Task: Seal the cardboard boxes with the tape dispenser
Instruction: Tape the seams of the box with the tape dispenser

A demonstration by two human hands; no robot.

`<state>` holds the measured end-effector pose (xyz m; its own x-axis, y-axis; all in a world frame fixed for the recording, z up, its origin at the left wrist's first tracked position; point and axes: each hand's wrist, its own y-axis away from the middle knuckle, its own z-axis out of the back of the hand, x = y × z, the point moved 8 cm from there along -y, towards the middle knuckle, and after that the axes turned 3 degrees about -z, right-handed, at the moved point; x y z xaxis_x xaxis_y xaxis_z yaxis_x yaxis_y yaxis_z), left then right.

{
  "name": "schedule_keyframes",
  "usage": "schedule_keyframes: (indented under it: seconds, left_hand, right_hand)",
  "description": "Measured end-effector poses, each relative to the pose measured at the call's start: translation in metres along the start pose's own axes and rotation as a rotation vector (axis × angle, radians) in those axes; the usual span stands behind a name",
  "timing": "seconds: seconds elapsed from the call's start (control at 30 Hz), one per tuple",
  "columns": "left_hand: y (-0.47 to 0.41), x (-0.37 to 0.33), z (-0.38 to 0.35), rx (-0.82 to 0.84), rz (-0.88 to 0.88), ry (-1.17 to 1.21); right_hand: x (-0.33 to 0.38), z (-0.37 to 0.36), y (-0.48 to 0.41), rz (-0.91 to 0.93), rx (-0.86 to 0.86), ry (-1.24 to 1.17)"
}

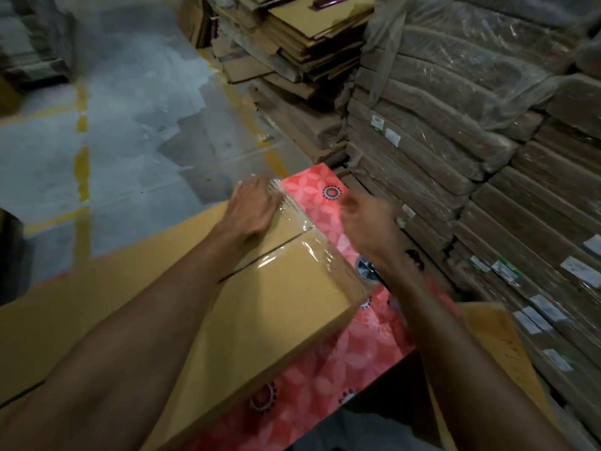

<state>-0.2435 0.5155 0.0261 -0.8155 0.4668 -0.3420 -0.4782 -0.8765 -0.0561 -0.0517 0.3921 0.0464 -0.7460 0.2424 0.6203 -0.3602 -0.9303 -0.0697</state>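
Observation:
A brown cardboard box (279, 307) lies on a red flowered mat (328, 379), its top flaps closed. Shiny clear tape (292, 229) runs along its far right edge and across the flap seam. My left hand (252, 208) lies flat on the far corner of the box, pressing on the tape. My right hand (366, 222) hovers just right of the box, blurred, fingers loosely curled with nothing visible in them. A roll of tape on a dispenser (369, 270) lies on the mat beside the box, partly hidden under my right wrist.
Wrapped bundles of flat cardboard (471, 164) are stacked high on the right, with loose flattened boxes (302, 50) behind. Another open carton (487, 346) sits at lower right. Flat cardboard (97, 304) lies left of the box. Grey floor with yellow lines (83, 164) spreads to the left.

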Motion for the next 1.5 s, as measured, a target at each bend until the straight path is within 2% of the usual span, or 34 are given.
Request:
schedule_keyframes:
  seconds: [0.07,0.13,0.23,0.33,0.47,0.57,0.73,0.83,0.97,1.13,1.33,1.43,1.5]
  left_hand:
    - [-0.02,0.01,-0.003,0.067,0.003,-0.04]
    - [-0.031,0.013,-0.003,0.079,-0.005,-0.042]
    - [-0.038,0.018,-0.005,0.062,-0.005,-0.091]
    - [-0.043,0.02,-0.009,0.082,0.005,-0.126]
    - [-0.042,0.018,-0.01,0.088,-0.013,-0.169]
    - [-0.039,0.014,-0.009,0.084,-0.002,-0.179]
    - [-0.034,0.012,-0.015,0.168,0.089,-0.167]
    - [-0.016,-0.012,-0.019,0.164,-0.018,-0.221]
    - [0.047,-0.052,-0.039,0.177,-0.158,-0.296]
    - [0.069,-0.053,-0.038,0.129,-0.093,-0.25]
    - [0.072,-0.06,-0.034,0.146,-0.052,-0.217]
    - [0.083,-0.08,-0.038,0.162,-0.017,-0.222]
    - [0.103,-0.099,-0.047,0.153,-0.062,-0.236]
  right_hand:
    - [0.069,-0.035,-0.02,0.224,0.123,-0.036]
    - [0.093,-0.075,-0.038,0.31,0.201,0.047]
    - [0.091,-0.11,-0.05,0.278,0.274,0.137]
    - [0.08,-0.117,-0.052,0.241,0.261,0.158]
    - [0.08,-0.112,-0.043,0.242,0.295,0.178]
    - [0.07,-0.097,-0.004,0.231,0.339,0.261]
    - [0.031,-0.07,0.07,0.205,0.289,0.427]
    - [0.026,-0.067,0.081,0.192,0.265,0.454]
    - [0.026,-0.066,0.078,0.213,0.255,0.419]
    - [0.027,-0.062,0.085,0.283,0.311,0.415]
    - [-0.008,-0.037,0.155,0.257,0.112,0.332]
    - [-0.017,-0.038,0.162,0.235,0.102,0.23]
    - [-0.018,-0.039,0.158,0.249,0.103,0.191]
